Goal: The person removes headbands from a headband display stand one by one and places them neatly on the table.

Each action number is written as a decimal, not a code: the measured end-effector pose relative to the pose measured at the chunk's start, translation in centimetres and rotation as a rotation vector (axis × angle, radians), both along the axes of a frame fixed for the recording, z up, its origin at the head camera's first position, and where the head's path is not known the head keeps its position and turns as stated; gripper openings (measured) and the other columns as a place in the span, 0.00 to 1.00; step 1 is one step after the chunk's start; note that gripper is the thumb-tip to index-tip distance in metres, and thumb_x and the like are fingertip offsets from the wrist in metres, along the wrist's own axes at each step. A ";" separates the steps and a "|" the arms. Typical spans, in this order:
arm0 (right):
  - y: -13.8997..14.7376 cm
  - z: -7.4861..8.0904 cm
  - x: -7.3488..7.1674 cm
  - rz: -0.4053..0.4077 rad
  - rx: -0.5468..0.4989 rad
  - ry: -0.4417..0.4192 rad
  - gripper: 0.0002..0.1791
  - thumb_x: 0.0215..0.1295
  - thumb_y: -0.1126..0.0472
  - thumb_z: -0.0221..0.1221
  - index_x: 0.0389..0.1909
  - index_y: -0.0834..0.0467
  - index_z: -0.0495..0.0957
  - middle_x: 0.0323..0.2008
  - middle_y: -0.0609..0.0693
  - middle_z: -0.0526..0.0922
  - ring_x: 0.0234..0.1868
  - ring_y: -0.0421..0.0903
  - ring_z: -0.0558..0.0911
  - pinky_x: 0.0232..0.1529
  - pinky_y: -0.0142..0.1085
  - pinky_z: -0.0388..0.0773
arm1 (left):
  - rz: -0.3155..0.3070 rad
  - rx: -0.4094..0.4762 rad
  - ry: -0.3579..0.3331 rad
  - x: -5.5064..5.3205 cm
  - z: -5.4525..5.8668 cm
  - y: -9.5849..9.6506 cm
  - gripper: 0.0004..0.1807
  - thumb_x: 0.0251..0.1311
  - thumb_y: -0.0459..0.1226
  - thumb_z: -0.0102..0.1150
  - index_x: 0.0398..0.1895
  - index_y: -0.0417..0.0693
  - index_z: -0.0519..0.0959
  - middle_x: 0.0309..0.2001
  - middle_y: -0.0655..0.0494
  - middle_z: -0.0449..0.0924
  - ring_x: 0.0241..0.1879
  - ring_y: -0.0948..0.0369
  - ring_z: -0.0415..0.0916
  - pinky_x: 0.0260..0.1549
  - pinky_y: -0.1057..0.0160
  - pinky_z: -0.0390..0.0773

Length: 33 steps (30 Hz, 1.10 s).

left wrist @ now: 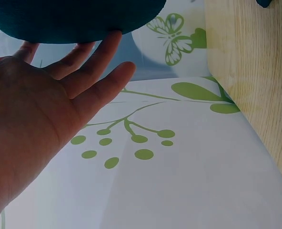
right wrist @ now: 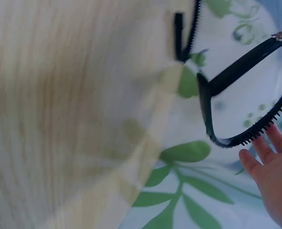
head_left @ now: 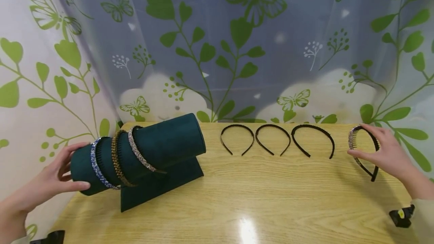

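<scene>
At the left, a dark green headband display stand (head_left: 173, 138) has a padded roll on a slanted base. My left hand (head_left: 47, 178) grips the roll's left end, thumb in front and fingers behind; the left wrist view shows fingertips against the roll's end (left wrist: 79, 19). Round the roll sit a blue glittery headband (head_left: 96, 163), a brown-gold beaded headband (head_left: 116, 157) and a silvery-pink glittery headband (head_left: 137, 150). At the far right my right hand (head_left: 390, 153) holds a sparkly headband (head_left: 351, 138) between thumb and fingers; its inner comb teeth show, tips pointing down.
Three headbands lie in a row along the wooden table's (head_left: 271, 199) back: a left one (head_left: 222, 138), a middle one (head_left: 257, 138) and a thicker black one (head_left: 313, 126). Behind hangs a leaf-and-butterfly printed curtain (head_left: 217, 48), which also borders both sides.
</scene>
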State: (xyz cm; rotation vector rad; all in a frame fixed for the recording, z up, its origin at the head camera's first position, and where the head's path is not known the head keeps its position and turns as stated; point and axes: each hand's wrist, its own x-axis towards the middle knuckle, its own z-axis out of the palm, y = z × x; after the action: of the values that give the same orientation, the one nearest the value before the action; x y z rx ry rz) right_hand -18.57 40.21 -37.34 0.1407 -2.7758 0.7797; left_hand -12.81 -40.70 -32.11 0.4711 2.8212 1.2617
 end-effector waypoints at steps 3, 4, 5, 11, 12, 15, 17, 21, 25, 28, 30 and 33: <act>1.0 -0.8 -0.7 0.015 0.044 -0.038 0.55 0.54 0.49 0.71 0.75 0.63 0.49 0.62 0.82 0.48 0.58 0.82 0.53 0.41 0.72 0.56 | -0.001 0.002 0.001 0.0 0.0 -0.1 0.52 0.55 0.23 0.65 0.76 0.61 0.46 0.58 0.62 0.58 0.49 0.72 0.65 0.35 0.68 0.73; 1.3 -1.1 -1.0 0.021 0.060 -0.049 0.55 0.54 0.48 0.71 0.75 0.63 0.50 0.62 0.83 0.48 0.58 0.82 0.53 0.41 0.72 0.56 | -0.003 0.003 0.001 0.0 0.0 -0.1 0.52 0.55 0.23 0.65 0.76 0.61 0.46 0.58 0.62 0.58 0.49 0.72 0.65 0.35 0.68 0.73; 1.6 -1.3 -1.3 0.025 0.078 -0.060 0.55 0.54 0.47 0.71 0.74 0.64 0.50 0.61 0.84 0.49 0.58 0.82 0.54 0.41 0.73 0.56 | -0.004 0.005 0.002 0.0 0.0 -0.1 0.52 0.55 0.23 0.64 0.76 0.62 0.46 0.58 0.63 0.58 0.49 0.72 0.65 0.35 0.68 0.73; 2.9 -2.3 -2.6 0.069 0.174 -0.182 0.56 0.54 0.42 0.69 0.72 0.67 0.51 0.60 0.85 0.50 0.54 0.83 0.56 0.44 0.74 0.58 | -0.019 0.019 0.003 0.0 -0.2 -0.3 0.52 0.55 0.22 0.64 0.75 0.62 0.46 0.58 0.63 0.59 0.48 0.72 0.66 0.35 0.67 0.74; 3.1 -2.4 -2.8 0.074 0.189 -0.201 0.56 0.54 0.41 0.69 0.72 0.67 0.52 0.60 0.84 0.51 0.54 0.82 0.57 0.44 0.73 0.58 | -0.021 0.022 0.003 0.0 -0.2 -0.3 0.52 0.55 0.22 0.63 0.75 0.61 0.47 0.58 0.64 0.59 0.48 0.72 0.66 0.35 0.67 0.74; 3.1 -2.8 -3.1 0.086 0.227 -0.244 0.56 0.52 0.38 0.68 0.71 0.69 0.54 0.59 0.82 0.54 0.54 0.80 0.60 0.45 0.71 0.61 | -0.022 0.025 -0.001 0.0 -0.2 -0.3 0.52 0.55 0.22 0.63 0.75 0.60 0.46 0.58 0.65 0.59 0.48 0.72 0.66 0.35 0.67 0.74; 3.0 -3.0 -3.3 0.094 0.250 -0.264 0.56 0.51 0.37 0.69 0.69 0.70 0.56 0.58 0.82 0.55 0.52 0.80 0.62 0.45 0.70 0.63 | -0.020 0.026 -0.003 0.0 -0.2 -0.3 0.51 0.55 0.22 0.63 0.75 0.60 0.46 0.58 0.65 0.59 0.48 0.72 0.66 0.36 0.67 0.74; 2.7 -3.2 -3.7 0.100 0.267 -0.300 0.56 0.50 0.37 0.69 0.68 0.71 0.57 0.56 0.83 0.56 0.51 0.81 0.61 0.45 0.70 0.63 | -0.017 0.025 -0.006 0.0 -0.2 -0.2 0.52 0.55 0.22 0.64 0.76 0.60 0.46 0.58 0.64 0.58 0.49 0.73 0.65 0.36 0.68 0.73; 2.6 -3.6 -4.0 0.104 0.292 -0.309 0.55 0.51 0.37 0.68 0.66 0.73 0.59 0.55 0.84 0.57 0.52 0.81 0.62 0.45 0.70 0.63 | -0.029 0.030 0.009 0.1 -0.3 -0.1 0.52 0.54 0.21 0.63 0.76 0.58 0.46 0.58 0.64 0.58 0.49 0.72 0.66 0.36 0.68 0.73; 2.6 -3.9 -4.1 0.109 0.298 -0.318 0.54 0.52 0.37 0.67 0.65 0.74 0.59 0.55 0.86 0.56 0.52 0.83 0.62 0.45 0.70 0.63 | -0.029 0.028 0.007 0.1 -0.2 -0.1 0.52 0.55 0.21 0.63 0.76 0.58 0.46 0.58 0.64 0.58 0.49 0.72 0.66 0.36 0.69 0.73; 2.6 -4.0 -4.0 0.109 0.283 -0.325 0.55 0.53 0.37 0.67 0.65 0.74 0.59 0.56 0.87 0.54 0.52 0.83 0.62 0.46 0.71 0.63 | -0.028 0.026 0.007 0.1 -0.2 -0.1 0.52 0.55 0.21 0.63 0.76 0.58 0.46 0.58 0.64 0.58 0.49 0.72 0.66 0.36 0.69 0.74; 2.9 -4.0 -3.7 0.111 0.252 -0.287 0.53 0.54 0.39 0.67 0.65 0.75 0.59 0.56 0.87 0.55 0.53 0.82 0.61 0.47 0.71 0.62 | -0.036 0.025 0.011 0.1 -0.2 -0.1 0.52 0.55 0.21 0.63 0.76 0.58 0.46 0.58 0.64 0.58 0.49 0.72 0.66 0.36 0.68 0.74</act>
State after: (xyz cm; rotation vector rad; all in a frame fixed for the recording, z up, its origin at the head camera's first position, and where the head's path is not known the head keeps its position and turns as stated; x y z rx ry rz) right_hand -22.31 43.11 -41.32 0.2491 -3.1562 0.5034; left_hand -12.73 -40.75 -32.28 0.5287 2.7962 1.2938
